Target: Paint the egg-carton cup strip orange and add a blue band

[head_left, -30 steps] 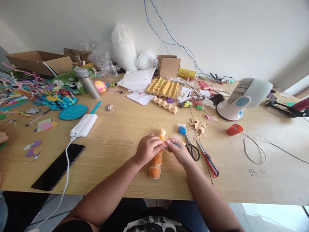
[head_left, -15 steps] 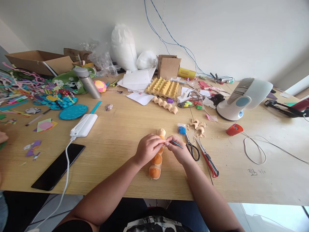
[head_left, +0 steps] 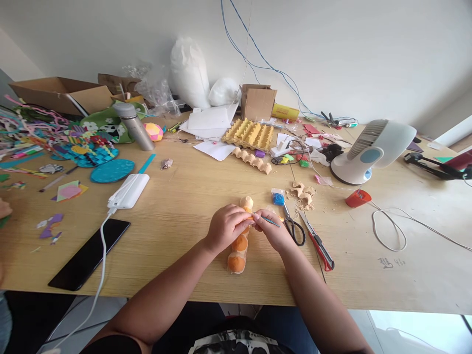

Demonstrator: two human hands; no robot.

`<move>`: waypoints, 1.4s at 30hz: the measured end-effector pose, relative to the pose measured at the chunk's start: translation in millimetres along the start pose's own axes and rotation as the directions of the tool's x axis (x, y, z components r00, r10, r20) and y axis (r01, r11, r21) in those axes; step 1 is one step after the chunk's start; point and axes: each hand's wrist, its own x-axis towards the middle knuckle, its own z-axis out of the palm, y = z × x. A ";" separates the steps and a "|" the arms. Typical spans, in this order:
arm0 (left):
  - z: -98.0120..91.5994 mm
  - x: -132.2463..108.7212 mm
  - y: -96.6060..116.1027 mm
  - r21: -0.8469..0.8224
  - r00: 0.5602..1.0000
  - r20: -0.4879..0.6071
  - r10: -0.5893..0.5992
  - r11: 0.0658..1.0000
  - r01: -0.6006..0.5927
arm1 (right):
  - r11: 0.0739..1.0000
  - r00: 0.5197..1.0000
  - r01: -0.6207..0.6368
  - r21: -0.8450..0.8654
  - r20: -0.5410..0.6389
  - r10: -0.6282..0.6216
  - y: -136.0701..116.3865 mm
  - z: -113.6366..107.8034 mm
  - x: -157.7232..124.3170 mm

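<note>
A strip of egg-carton cups [head_left: 236,263] lies lengthwise before me, several of its bumps covered in an orange layer and the far one pale. Over its upper half, my left hand [head_left: 226,227] is closed in a pinch on a small orange piece, mostly hidden by the fingers. My right hand [head_left: 271,230] has its fingers closed round a thin blue stick-like tool [head_left: 272,222], its left end close to the left fingertips. To the right lie black-handled scissors [head_left: 294,231], a red utility knife [head_left: 321,248] and a small packet of blue material [head_left: 278,197].
Cut carton scraps [head_left: 302,192] and shavings lie beyond the scissors. A yellow egg tray [head_left: 249,133] stands further back, a white fan [head_left: 368,152] at right. On the left are a phone [head_left: 88,255], a cabled power bank [head_left: 129,191] and a steel bottle [head_left: 134,128]. Another person's hand [head_left: 4,209] shows at the left edge.
My right fingers and the blue tool have shifted slightly, and more orange shows at the fingertips. The left hand and the carton strip stay in place.
</note>
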 end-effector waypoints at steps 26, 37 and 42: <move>31.3 -13.8 -45.3 -0.455 0.631 0.298 -0.716 0.475 0.753 | 0.963 0.967 0.041 0.265 -0.254 0.029 24.5 1.9 23.4; 32.9 -7.2 -32.5 -0.729 0.460 0.408 -0.788 0.021 0.684 | 0.990 0.975 0.134 0.039 -0.185 -0.125 19.6 6.9 10.4; 36.0 -9.3 -26.6 -0.727 0.428 0.588 -0.686 -0.216 0.652 | 0.956 0.937 0.213 -0.204 -0.233 -0.258 16.4 4.3 10.2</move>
